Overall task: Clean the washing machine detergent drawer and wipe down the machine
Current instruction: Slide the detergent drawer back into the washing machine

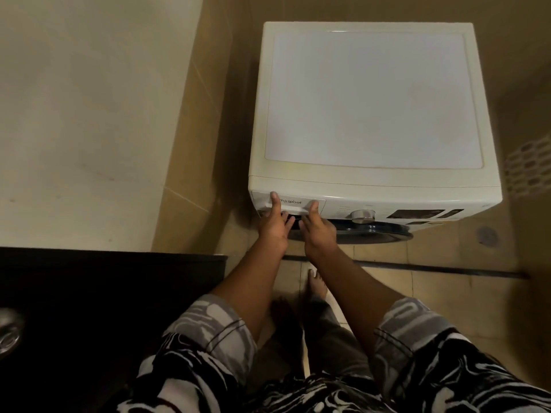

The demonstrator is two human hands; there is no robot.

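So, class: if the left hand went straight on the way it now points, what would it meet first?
The detergent drawer: the left hand touches its front, thumb on the panel, so it likely has no free travel.

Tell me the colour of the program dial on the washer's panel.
Silver, metallic; the dial shows best in the head view.
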